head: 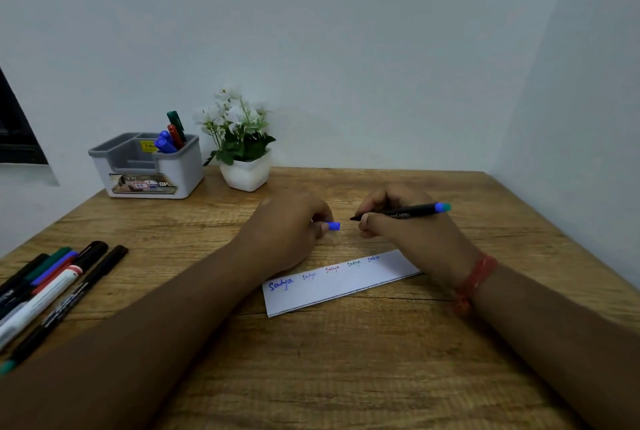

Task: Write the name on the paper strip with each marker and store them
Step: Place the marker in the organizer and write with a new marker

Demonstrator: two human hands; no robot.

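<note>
The paper strip lies mid-table, nearer the front edge than both hands. Beyond it the right hand grips an uncapped black marker; the left hand pinches its blue cap, just apart from the tip.

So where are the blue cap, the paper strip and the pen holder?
Blue cap [334,226], head view, its exposed end.
Paper strip [346,286], head view, blank middle.
Pen holder [180,171], head view, white front wall.
</note>
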